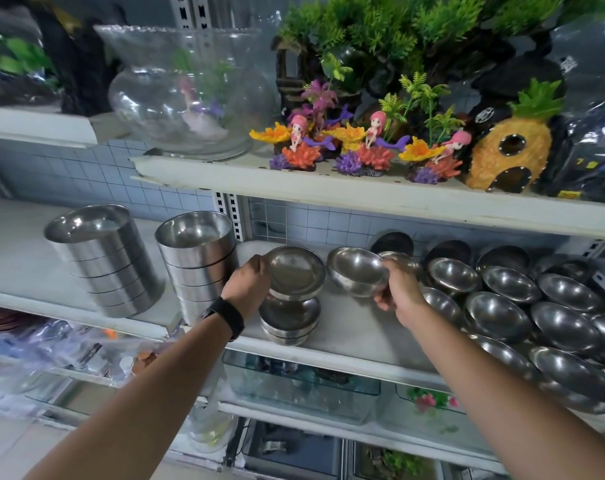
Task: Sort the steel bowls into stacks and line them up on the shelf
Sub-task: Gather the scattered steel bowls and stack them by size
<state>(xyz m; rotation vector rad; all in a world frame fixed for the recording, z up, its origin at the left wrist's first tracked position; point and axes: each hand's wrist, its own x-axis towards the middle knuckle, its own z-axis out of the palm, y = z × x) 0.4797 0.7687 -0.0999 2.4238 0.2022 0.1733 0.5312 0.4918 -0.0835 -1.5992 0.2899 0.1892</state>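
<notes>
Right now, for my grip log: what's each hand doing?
Left hand: grips the shallow bowl by its rim.
Right hand: holds the rounded bowl.

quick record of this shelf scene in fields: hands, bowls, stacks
left hand: grips left bowl over short stack
right hand: grips right bowl by its rim
tall stacks: two, upright, left of the hands
loose bowls: crowded at right, unsorted
shelf: white, bare patch below right bowl
</notes>
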